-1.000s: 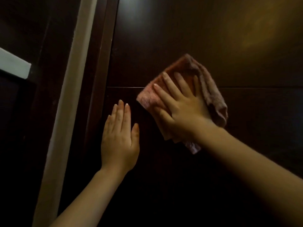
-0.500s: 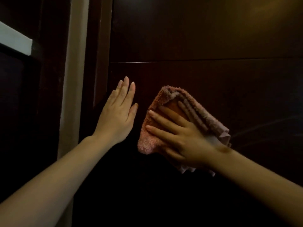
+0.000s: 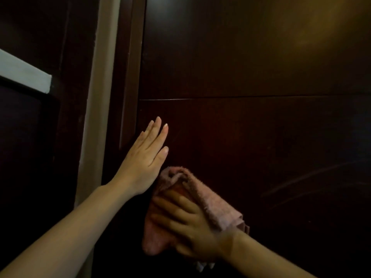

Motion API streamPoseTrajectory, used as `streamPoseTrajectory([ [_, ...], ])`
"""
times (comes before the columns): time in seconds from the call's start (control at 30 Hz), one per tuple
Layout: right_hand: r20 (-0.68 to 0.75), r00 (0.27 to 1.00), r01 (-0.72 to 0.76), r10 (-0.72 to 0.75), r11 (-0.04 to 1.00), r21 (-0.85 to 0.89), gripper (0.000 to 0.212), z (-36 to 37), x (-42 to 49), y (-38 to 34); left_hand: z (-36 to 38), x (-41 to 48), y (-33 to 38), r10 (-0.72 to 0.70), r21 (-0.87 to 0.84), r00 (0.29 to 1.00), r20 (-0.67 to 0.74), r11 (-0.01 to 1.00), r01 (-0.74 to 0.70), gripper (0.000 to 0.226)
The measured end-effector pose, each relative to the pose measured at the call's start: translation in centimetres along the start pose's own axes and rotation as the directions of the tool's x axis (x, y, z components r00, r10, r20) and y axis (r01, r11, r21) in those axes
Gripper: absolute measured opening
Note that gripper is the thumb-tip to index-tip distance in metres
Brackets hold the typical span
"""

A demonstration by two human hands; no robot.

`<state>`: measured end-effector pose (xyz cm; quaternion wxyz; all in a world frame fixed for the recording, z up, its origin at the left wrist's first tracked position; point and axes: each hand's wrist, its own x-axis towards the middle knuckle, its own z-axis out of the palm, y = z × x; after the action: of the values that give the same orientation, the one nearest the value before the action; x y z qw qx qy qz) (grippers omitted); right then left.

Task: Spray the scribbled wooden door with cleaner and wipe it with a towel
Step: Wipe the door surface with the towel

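The dark wooden door (image 3: 251,127) fills most of the view, with a thin horizontal groove across it and faint pale streaks at its lower right. My left hand (image 3: 144,159) lies flat against the door near its left edge, fingers straight and together. Just below and to the right, my right hand (image 3: 192,227) presses a folded pink towel (image 3: 212,199) against the door with spread, nearly straight fingers. Part of the towel folds over the back of that hand. No spray bottle is in view.
A pale door-frame strip (image 3: 94,117) runs vertically left of the door. Further left is dark wall with a white horizontal bar (image 3: 24,74). The scene is dim.
My right hand has slid the towel down the door, from above the groove to well below it. My left hand has stayed flat on the door near its left edge.
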<state>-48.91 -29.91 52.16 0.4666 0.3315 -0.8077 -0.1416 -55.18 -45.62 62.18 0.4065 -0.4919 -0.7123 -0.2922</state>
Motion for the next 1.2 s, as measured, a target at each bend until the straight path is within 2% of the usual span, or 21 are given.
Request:
streamPoseTrajectory([
  [0.13,-0.062,0.998,0.012,-0.03,0.964,-0.264,0.058,-5.3,3.5,4.1,-0.8,0.0,0.1,-0.049,-0.213,0.998,-0.037,0.976,0.04,0.043],
  [0.23,-0.096,0.995,-0.026,-0.017,0.903,-0.429,0.06,-8.2,7.3,6.8,-1.5,0.0,-0.1,-0.078,-0.28,0.995,-0.054,0.958,0.059,0.045],
  [0.3,-0.11,0.992,-0.114,0.065,0.847,-0.52,0.063,-10.1,9.3,8.0,-1.7,-0.3,-0.3,-0.093,-0.25,0.994,-0.058,0.965,0.075,0.045],
  [0.37,-0.083,0.972,-0.227,0.222,0.774,-0.591,0.071,-11.5,9.7,8.5,-1.5,-0.4,-0.1,-0.102,-0.183,0.99,-0.101,0.98,0.082,0.046],
  [0.43,-0.118,0.939,-0.325,0.323,0.724,-0.608,0.071,-11.6,8.5,7.9,-0.6,-0.3,1.0,-0.128,-0.098,0.98,-0.151,0.989,0.114,0.049],
  [0.57,-0.23,0.907,-0.42,0.352,0.726,-0.545,0.062,-9.2,3.8,4.9,2.2,0.3,3.8,-0.229,0.082,0.951,-0.209,0.965,0.251,0.063],
  [0.7,-0.173,0.941,-0.339,0.292,0.79,-0.511,0.063,-8.8,-0.5,3.8,3.5,0.6,4.6,-0.291,0.134,0.919,-0.268,0.933,0.334,0.067],
  [0.87,-0.105,0.97,-0.241,0.217,0.854,-0.462,0.061,-11.3,-4.1,5.3,4.9,0.5,4.2,-0.252,0.231,0.908,-0.336,0.912,0.338,0.068],
  [0.97,-0.111,0.944,-0.317,0.31,0.766,-0.559,0.064,-13.0,-5.4,5.9,5.2,0.6,4.0,-0.255,0.233,0.89,-0.377,0.904,0.358,0.065],
  [1.03,-0.205,0.876,-0.468,0.437,0.665,-0.582,0.068,-12.2,-5.2,4.8,5.4,0.8,4.1,-0.258,0.229,0.877,-0.405,0.9,0.371,0.064],
  [1.1,-0.299,0.789,-0.604,0.536,0.594,-0.531,0.073,-10.2,-4.4,3.2,5.6,0.9,4.2,-0.259,0.232,0.874,-0.411,0.897,0.375,0.065],
  [1.17,-0.313,0.762,-0.638,0.567,0.577,-0.51,0.072,-8.9,-3.9,2.2,5.7,0.9,4.3,-0.25,0.243,0.88,-0.403,0.898,0.366,0.065],
  [1.2,-0.295,0.777,-0.619,0.556,0.589,-0.52,0.071,-8.9,-4.1,2.2,5.6,0.9,4.3,-0.248,0.247,0.883,-0.398,0.898,0.364,0.065],
])
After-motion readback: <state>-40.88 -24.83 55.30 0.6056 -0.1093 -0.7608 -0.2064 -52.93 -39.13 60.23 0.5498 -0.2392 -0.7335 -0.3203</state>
